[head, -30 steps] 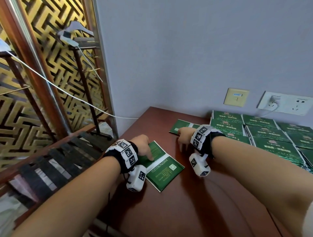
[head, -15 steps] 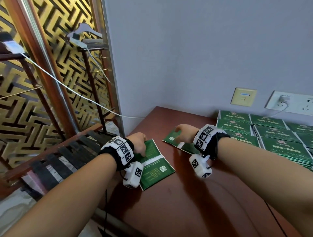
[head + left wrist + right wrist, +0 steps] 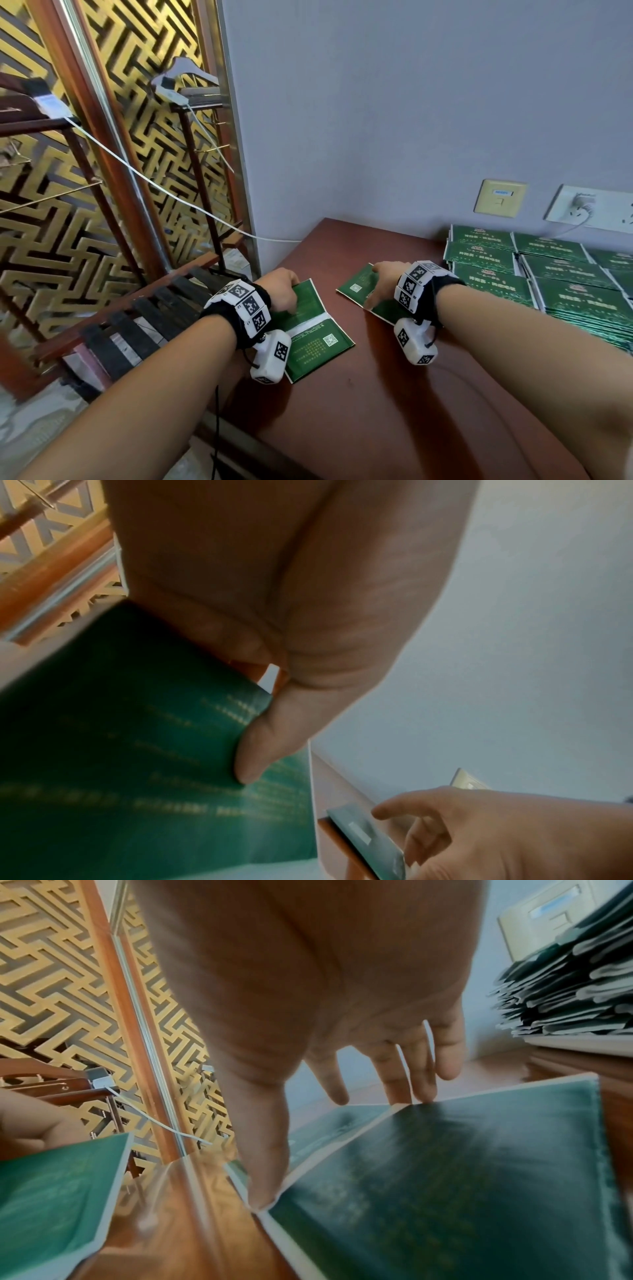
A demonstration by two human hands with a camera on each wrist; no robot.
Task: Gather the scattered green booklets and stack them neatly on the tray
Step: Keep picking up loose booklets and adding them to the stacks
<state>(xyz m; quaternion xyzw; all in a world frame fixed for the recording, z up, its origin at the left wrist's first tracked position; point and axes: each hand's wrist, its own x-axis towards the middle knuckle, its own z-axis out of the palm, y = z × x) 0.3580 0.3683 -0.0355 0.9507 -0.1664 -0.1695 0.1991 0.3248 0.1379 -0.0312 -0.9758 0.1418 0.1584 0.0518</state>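
A green booklet (image 3: pixel 318 339) lies spread open near the table's left edge. My left hand (image 3: pixel 286 291) holds its far half, and the left wrist view shows the thumb (image 3: pixel 257 750) pressed on the green page with the fingers behind its far edge. A second green booklet (image 3: pixel 354 287) lies further right under my right hand (image 3: pixel 382 282). In the right wrist view its straight fingertips (image 3: pixel 399 1088) and thumb touch along the pale fold of that booklet (image 3: pixel 462 1177). Stacks of green booklets (image 3: pixel 555 274) fill the table's far right.
The dark red table (image 3: pixel 394 411) ends close to my left hand, with a slatted wooden rack (image 3: pixel 144 318) below it. A white cable (image 3: pixel 164 188) runs past the gold lattice screen (image 3: pixel 102 171). Wall sockets (image 3: pixel 500 198) sit above the stacks. A pale edge (image 3: pixel 578 1043) shows under the stacks.
My right hand has drawn its booklet away from the stacks, toward me and to the left. My left hand stays on the open booklet. The head view has turned left.
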